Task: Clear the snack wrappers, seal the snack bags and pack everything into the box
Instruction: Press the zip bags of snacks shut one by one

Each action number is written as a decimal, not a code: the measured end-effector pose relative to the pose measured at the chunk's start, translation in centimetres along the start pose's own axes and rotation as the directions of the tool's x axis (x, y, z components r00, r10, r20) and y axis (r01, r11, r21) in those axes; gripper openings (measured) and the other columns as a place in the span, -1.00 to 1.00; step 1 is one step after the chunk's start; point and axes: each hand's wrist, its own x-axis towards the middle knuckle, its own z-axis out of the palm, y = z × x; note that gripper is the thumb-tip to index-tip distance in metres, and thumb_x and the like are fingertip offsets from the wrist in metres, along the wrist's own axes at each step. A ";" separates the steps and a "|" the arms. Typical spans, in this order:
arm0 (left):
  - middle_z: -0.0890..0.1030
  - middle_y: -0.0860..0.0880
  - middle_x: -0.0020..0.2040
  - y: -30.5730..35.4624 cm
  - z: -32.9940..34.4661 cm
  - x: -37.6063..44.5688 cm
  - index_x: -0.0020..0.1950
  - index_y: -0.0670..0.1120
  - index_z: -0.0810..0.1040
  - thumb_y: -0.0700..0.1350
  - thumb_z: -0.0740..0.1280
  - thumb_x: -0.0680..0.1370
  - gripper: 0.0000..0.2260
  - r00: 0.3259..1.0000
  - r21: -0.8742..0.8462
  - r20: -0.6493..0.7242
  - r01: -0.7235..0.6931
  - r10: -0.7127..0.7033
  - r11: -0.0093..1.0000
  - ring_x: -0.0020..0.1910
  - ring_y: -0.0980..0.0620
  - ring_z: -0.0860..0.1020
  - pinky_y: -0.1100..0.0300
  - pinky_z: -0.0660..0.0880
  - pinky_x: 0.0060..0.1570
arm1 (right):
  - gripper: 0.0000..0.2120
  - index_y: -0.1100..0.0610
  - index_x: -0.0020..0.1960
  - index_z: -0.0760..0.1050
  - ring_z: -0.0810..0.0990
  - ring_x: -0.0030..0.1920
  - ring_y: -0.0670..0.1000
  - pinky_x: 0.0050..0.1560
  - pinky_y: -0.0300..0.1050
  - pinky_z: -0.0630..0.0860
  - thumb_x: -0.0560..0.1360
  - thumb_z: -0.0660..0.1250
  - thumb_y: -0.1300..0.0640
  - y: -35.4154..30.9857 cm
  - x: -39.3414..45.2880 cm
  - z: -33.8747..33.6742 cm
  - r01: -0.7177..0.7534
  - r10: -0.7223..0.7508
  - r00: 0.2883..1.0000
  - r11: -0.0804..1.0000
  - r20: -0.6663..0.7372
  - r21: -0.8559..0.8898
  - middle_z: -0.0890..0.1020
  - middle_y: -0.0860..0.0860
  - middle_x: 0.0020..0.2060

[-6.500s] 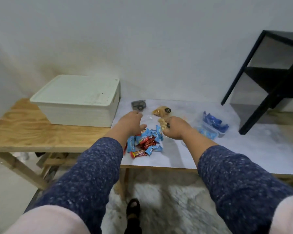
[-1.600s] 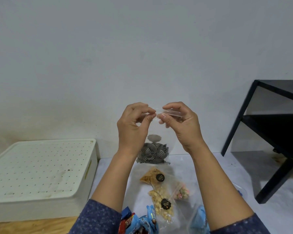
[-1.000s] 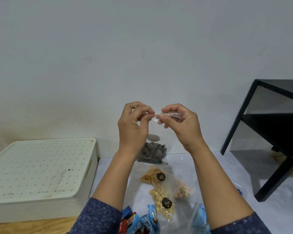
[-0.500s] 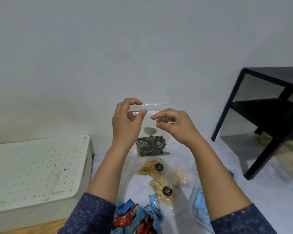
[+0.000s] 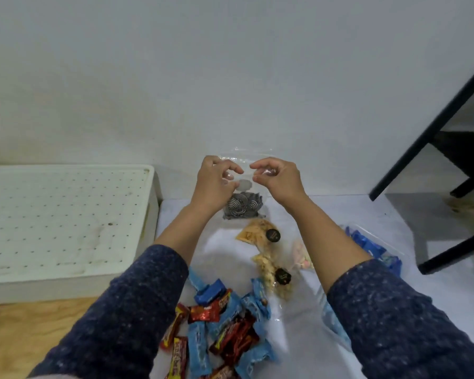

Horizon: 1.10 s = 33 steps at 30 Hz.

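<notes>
Hands raised over the tabletop, I hold a clear snack bag upright by its top edge. My left hand has thumb and forefinger curled into the plastic near the bag's upper left corner; my right hand has its fingers curled at the upper right, though I cannot tell whether they actually pinch the film. Dark, white-striped sweets sit in the bottom of the bag, directly below and between both hands, and the bag's lower edge hangs at or just above the tabletop.

Below my right wrist lie two more clear bags, one of orange-yellow crisps and one of pale nuts, each bearing a round black sticker. A small bag of pastel sweets lies just beside my right forearm. Under my left forearm, close to my body, a heap of red and blue wrapped candies spreads across the tabletop. Blue packets show beyond my right arm. The white box, its dotted lid on, sits well to the left of my left hand.
</notes>
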 end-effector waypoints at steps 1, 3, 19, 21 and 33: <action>0.33 0.00 0.06 -0.9 0.6 0.5 -0.03 -0.06 0.62 -0.30 0.43 0.42 -0.80 1.000 0.018 -0.001 0.029 -0.029 0.999 -0.11 0.09 0.51 0.40 0.49 -0.08 | -0.79 0.07 -0.07 0.64 0.49 -0.29 -0.11 -0.13 -0.28 0.48 0.40 0.42 0.34 0.9 0.9 0.5 -0.013 0.013 1.000 1.000 0.018 -0.016 0.59 -0.09 -0.29; 0.31 0.01 0.07 -2.7 1.7 1.2 -0.01 -0.07 0.62 -0.34 0.40 0.42 -0.77 0.996 0.050 -0.006 0.092 -0.092 0.995 -0.08 0.07 0.51 0.32 0.49 -0.03 | -0.80 0.08 -0.05 0.65 0.51 -0.25 -0.11 -0.07 -0.23 0.51 0.41 0.41 0.33 2.7 2.5 1.6 -0.041 0.044 0.997 0.998 0.061 -0.041 0.60 -0.06 -0.24; 0.19 -0.16 0.46 -8.2 5.5 4.7 0.42 -0.04 0.36 -0.16 0.42 0.44 -0.44 0.955 0.320 0.035 0.269 -0.295 0.908 0.45 -0.06 0.25 0.32 0.17 0.33 | -0.56 0.03 0.23 0.55 0.52 0.21 -0.01 0.20 -0.25 0.42 0.47 0.16 0.36 11.1 8.7 2.9 -0.065 0.119 0.967 0.970 0.226 -0.236 0.57 0.02 0.21; 0.10 -0.15 0.50 -7.5 5.6 4.4 0.44 -0.04 0.32 -0.16 0.40 0.47 -0.44 0.954 0.321 0.027 0.274 -0.298 0.906 0.47 -0.04 0.21 0.31 0.17 0.33 | -0.55 0.02 0.31 0.48 0.52 0.20 0.00 0.14 -0.31 0.38 0.48 0.18 0.33 10.8 8.0 1.7 -0.058 0.113 0.971 0.966 0.212 -0.251 0.52 0.01 0.27; 0.18 -0.15 0.47 -2.3 9.6 -5.5 0.42 -0.09 0.33 -0.08 0.33 0.50 -0.50 0.949 0.277 0.279 0.066 -0.146 0.958 0.42 -0.06 0.27 0.15 0.26 0.36 | -0.53 0.01 0.39 0.38 0.41 0.36 0.05 0.30 -0.21 0.29 0.50 0.28 0.24 11.2 -2.8 -5.3 -0.022 0.096 0.982 0.914 0.163 -0.404 0.43 0.03 0.37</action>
